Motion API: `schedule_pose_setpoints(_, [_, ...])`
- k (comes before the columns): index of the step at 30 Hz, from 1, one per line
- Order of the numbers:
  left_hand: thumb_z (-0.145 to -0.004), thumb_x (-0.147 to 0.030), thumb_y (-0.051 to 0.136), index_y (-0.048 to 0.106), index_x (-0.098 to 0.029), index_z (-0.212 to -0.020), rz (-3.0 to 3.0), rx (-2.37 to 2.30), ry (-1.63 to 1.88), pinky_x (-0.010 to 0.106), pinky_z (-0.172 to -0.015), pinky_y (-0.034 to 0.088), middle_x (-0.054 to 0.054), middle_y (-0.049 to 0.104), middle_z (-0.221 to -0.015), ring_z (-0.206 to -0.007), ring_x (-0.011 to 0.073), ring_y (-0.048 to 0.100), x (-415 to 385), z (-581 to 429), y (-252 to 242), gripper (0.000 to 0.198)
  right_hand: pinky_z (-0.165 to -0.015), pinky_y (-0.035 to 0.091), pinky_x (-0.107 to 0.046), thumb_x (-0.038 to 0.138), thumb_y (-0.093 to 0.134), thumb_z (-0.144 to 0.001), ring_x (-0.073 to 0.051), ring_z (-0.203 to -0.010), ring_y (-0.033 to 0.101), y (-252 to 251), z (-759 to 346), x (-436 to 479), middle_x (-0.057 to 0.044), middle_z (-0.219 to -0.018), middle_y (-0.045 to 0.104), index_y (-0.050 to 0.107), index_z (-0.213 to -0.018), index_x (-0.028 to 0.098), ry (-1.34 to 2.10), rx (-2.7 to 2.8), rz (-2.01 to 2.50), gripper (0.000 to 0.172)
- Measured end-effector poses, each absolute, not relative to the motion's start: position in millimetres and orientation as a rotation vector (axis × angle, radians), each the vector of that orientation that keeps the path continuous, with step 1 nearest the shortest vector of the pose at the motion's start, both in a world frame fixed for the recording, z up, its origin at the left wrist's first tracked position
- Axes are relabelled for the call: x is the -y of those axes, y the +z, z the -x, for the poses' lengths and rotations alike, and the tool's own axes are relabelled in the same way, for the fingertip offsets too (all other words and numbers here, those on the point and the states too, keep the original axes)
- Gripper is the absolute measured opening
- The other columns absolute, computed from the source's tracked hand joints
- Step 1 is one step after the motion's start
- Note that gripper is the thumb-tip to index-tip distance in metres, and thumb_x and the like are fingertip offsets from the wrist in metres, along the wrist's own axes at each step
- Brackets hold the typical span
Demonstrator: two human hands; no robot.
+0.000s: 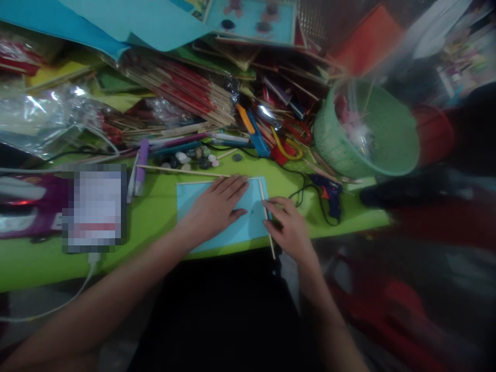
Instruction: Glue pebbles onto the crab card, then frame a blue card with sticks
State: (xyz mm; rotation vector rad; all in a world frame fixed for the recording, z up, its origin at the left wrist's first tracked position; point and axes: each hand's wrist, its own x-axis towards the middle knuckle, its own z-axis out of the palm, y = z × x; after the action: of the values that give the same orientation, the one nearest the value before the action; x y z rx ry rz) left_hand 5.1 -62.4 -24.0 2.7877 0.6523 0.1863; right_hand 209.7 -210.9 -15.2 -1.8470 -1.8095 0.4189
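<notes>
A light blue sheet (244, 228) lies near the front edge of the green-covered table. My left hand (219, 206) rests flat on it, fingers stretched toward its far edge. Along the sheet's right edge runs a thin wooden stick (273, 249), its near end jutting past the table's front. My right hand (290, 227) holds this stick between thumb and fingers. Another thin stick (166, 168) reaches from the left to the sheet's far edge, close to my left fingertips. Whether it touches the sheet I cannot tell.
Right of the sheet lies a glue gun (329, 196) with its cord. Behind stand a green basket (325, 129) and a pile of sticks (186, 90). Pebbles (189, 157) and a utility knife (251, 129) lie beyond the sheet. A phone (95, 209) with a cable is left.
</notes>
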Motion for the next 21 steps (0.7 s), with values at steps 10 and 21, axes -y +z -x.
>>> schedule_pose_setpoints(10, [-0.108, -0.045, 0.040, 0.042, -0.012, -0.159, -2.788, -0.650, 0.202, 0.047, -0.132, 0.021, 0.013, 0.040, -0.168, -0.158, 0.0278, 0.033, 62.7, -4.4, -27.3, 0.061, -0.099, 0.059, -0.050, 0.026, 0.063, -0.098, -0.029, -0.124, 0.062, -13.2, -207.3, 209.0, -0.012, -0.136, 0.060, 0.062, -0.140, 0.027, 0.416, 1.827, 1.851, 0.042])
schedule_pose_setpoints(21, [-0.107, -0.042, 0.043, 0.043, -0.010, -0.158, -2.771, -0.664, 0.187, 0.048, -0.131, 0.022, 0.015, 0.040, -0.168, -0.158, 0.0293, 0.033, 64.3, -4.2, -22.2, 0.060, -0.108, 0.053, -0.051, 0.029, 0.065, -0.099, -0.027, -0.126, 0.060, -10.1, -210.4, 209.6, -0.011, -0.134, 0.060, 0.060, -0.142, 0.031, 0.489, 1.764, 1.800, 0.044])
